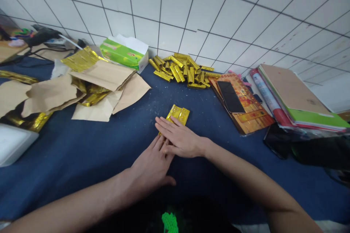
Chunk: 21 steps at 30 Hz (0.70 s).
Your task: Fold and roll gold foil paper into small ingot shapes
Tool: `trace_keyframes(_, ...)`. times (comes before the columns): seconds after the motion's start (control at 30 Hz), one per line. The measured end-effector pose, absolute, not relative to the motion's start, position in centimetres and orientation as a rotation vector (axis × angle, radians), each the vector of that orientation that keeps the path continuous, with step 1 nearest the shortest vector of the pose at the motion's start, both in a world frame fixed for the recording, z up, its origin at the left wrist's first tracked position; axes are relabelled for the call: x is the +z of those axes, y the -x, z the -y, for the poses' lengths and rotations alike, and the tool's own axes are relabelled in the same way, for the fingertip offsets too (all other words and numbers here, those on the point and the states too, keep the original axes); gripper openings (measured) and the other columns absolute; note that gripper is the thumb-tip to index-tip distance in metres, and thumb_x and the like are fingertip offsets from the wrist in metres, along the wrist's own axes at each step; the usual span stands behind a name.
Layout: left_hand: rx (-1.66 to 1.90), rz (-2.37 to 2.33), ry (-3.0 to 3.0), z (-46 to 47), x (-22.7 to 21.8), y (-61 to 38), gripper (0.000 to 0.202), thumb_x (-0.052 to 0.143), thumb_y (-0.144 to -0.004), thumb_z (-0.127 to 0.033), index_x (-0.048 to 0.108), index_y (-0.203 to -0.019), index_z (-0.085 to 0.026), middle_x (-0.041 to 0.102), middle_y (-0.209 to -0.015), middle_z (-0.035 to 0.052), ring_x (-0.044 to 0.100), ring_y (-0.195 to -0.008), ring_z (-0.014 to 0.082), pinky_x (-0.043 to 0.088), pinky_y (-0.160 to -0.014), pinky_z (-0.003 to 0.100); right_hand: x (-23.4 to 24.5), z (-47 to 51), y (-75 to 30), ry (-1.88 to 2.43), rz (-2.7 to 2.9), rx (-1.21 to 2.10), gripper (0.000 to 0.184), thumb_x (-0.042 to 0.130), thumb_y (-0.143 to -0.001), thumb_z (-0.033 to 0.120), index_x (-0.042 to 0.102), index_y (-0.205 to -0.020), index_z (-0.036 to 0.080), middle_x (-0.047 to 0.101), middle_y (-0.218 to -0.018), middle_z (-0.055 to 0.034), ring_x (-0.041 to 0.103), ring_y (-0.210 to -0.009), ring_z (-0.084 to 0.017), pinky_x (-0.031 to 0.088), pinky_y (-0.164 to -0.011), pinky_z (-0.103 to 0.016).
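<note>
Head view: both hands together, right over left, fingers out fairly straight, on the near part of the foil (pixel 183 113). Foil is gold, creased lengthwise, lying on the blue cloth (pixel 207 182) around mid-table; far end sticks out past the fingers. Left hand (pixel 151 162) has its fingertips at the foil's near end, partly hidden by the right hand (pixel 182 139); left thumb points off to the right. Can't tell how hard either one presses.

Beyond the foil, near the tiled wall (pixel 177 25): pile of folded gold strips (pixel 177 72), lying at mixed angles. Tissue box (pixel 120 52), green, just left of the pile, white tissue on top. Left side: torn brown paper (pixel 102 74) with more gold sheets (pixel 79 60) in and on it, white tub (pixel 15 143) nearer the person. Right side: black phone (pixel 231 96) on an orange packet (pixel 250 111), then a tube (pixel 264 91) beside stacked notebooks (pixel 295 89).
</note>
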<state>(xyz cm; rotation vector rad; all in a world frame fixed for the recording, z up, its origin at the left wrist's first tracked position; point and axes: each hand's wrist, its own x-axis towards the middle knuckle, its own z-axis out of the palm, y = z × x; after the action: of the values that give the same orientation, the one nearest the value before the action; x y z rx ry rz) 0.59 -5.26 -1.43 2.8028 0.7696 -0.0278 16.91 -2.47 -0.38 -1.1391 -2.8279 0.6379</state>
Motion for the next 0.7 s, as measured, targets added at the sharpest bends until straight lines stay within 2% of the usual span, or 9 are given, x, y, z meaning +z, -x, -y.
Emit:
trace_keyframes(0.1, -0.041, -0.772, -2.827, 5.4, -1.7, -0.5, 0.097, 0.057, -0.062, -0.068, 0.036, -0.132, -0.004, 0.036, -0.137, 0.0255, 0.022, -0.131, 0.0385, 0.022, -0.105, 0.05, -1.0, 1.0, -17.6, 1.197, 2.848, 0.576, 0.073, 0.018, -0.088, 0.059, 0.02, -0.14, 0.008, 0.012, -0.149, -0.0139, 0.004, -0.138, -0.021, 0.005, -0.111, -0.045)
trace_keyframes(0.2, -0.054, -0.784, -2.844, 5.5, -1.8, -0.4, 0.101, 0.055, -0.063, -0.069, 0.031, -0.136, -0.004, 0.029, -0.14, 0.0264, 0.021, -0.132, 0.0385, 0.023, -0.105, 0.049, -1.6, -1.2, -18.5, 1.334, 2.811, 0.432, 0.069, 0.017, -0.089, 0.057, 0.02, -0.141, 0.012, 0.013, -0.149, -0.0121, 0.007, -0.138, -0.023, 0.006, -0.11, -0.051)
trace_keyframes(0.3, -0.065, -0.773, -2.861, 5.6, -1.8, -0.4, 0.099, 0.053, -0.064, -0.07, 0.032, -0.135, -0.004, 0.026, -0.141, 0.026, 0.019, -0.132, 0.0385, 0.023, -0.106, 0.049, -2.2, -3.4, -19.1, 1.453, 2.757, 0.336, 0.068, 0.018, -0.089, 0.056, 0.018, -0.141, 0.013, 0.012, -0.149, -0.0108, 0.008, -0.137, -0.025, 0.008, -0.108, -0.055)
trace_keyframes(0.7, -0.066, -0.78, -2.895, 5.8, -1.4, -0.2, 0.097, 0.052, -0.065, -0.07, 0.034, -0.134, -0.005, 0.028, -0.141, 0.0255, 0.021, -0.132, 0.0372, 0.023, -0.106, 0.049, -2.5, -4.6, -19.1, 1.526, 2.714, 0.245, 0.065, 0.022, -0.089, 0.053, 0.019, -0.141, 0.014, 0.013, -0.15, -0.0104, 0.009, -0.137, -0.025, 0.009, -0.107, -0.055)
